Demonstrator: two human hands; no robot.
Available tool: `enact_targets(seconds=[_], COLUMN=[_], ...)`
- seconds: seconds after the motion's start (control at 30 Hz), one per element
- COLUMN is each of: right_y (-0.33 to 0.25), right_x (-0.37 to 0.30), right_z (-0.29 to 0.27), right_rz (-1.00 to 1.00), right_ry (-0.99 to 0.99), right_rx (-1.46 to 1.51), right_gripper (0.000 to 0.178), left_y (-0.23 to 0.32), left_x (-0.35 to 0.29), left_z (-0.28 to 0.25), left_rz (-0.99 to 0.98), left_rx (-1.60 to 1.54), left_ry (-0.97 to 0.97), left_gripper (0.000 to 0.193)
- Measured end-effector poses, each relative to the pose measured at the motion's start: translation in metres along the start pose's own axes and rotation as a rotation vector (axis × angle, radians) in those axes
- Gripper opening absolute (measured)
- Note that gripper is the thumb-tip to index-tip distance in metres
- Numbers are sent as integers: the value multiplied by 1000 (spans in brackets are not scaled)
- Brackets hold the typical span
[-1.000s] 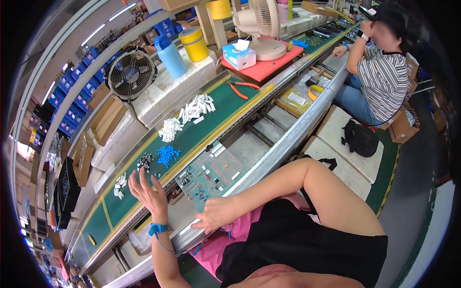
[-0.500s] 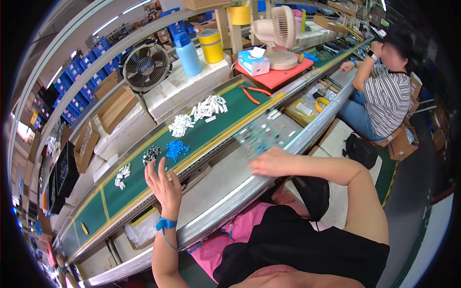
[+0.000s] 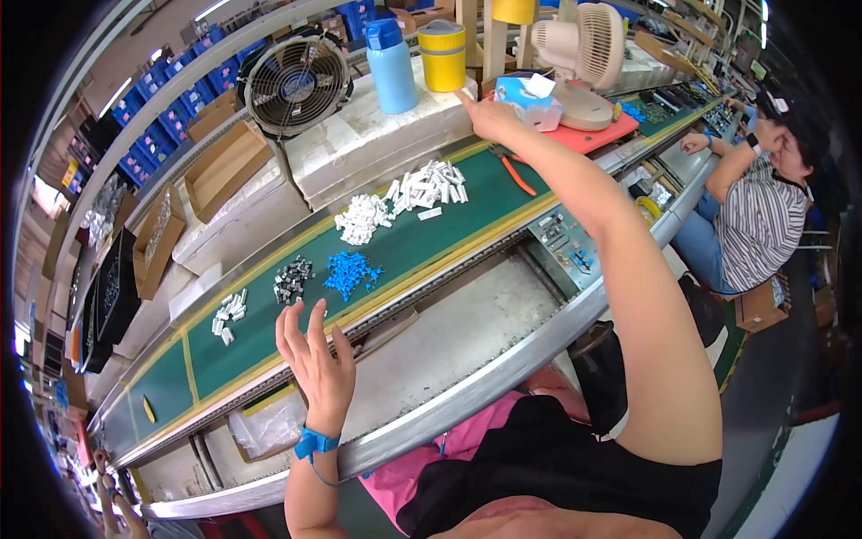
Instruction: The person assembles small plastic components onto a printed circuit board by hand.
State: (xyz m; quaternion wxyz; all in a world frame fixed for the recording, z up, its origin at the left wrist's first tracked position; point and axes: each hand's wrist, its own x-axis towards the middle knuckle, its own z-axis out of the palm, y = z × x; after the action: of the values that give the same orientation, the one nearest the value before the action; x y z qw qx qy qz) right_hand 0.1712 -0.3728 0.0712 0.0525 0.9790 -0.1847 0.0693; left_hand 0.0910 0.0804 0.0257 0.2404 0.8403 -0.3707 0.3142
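The left hand [image 3: 316,368] is raised at the near edge of the green worktop [image 3: 413,238], palm upright, fingers parted and slightly curved; its grip is open. The right arm extends across the worktop's right portion. The right hand [image 3: 492,119] is beyond the far edge, index finger directed toward the base of the yellow canister [image 3: 443,58]; whether its grip holds anything cannot be determined. The circuit board [image 3: 564,241] lies alongside the near edge, toward the right end, partly covered by the right forearm.

Containers: the tissue box [image 3: 530,101] has a white tissue protruding; the narrow carton [image 3: 160,229], beyond the far edge at left, contains small parts; the black tray [image 3: 109,310] beside it contains dark parts.
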Motion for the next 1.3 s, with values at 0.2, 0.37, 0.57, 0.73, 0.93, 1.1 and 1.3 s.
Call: enact_targets(seconds=[0.2, 0.37, 0.57, 0.73, 0.93, 1.1, 1.3], right_y=[5, 0, 2, 7, 12, 19, -72], right_x=[62, 75, 83, 83, 73, 59, -36], right_z=[25, 24, 23, 19, 11, 9, -23], right_rz=[102, 155, 143, 122, 146, 170, -259], right_ry=[91, 83, 107, 124, 134, 155, -23], right_rx=[-30, -5, -17, -41, -19, -7, 19], right_gripper=[71, 69, 70, 72, 71, 66, 62], left_y=[-2, -2, -3, -3, -2, 1, 2], left_x=[4, 2, 3, 5, 5, 4, 0], left_z=[-12, -17, -17, -16, -17, -18, -12], left_rz=[34, 38, 22, 10, 14, 15, 24], left_rx=[89, 106, 76, 92, 96, 74, 11], left_ry=[1, 11, -4, -8, -5, 4, -5], left_gripper=[49, 48, 50, 50, 51, 51, 53])
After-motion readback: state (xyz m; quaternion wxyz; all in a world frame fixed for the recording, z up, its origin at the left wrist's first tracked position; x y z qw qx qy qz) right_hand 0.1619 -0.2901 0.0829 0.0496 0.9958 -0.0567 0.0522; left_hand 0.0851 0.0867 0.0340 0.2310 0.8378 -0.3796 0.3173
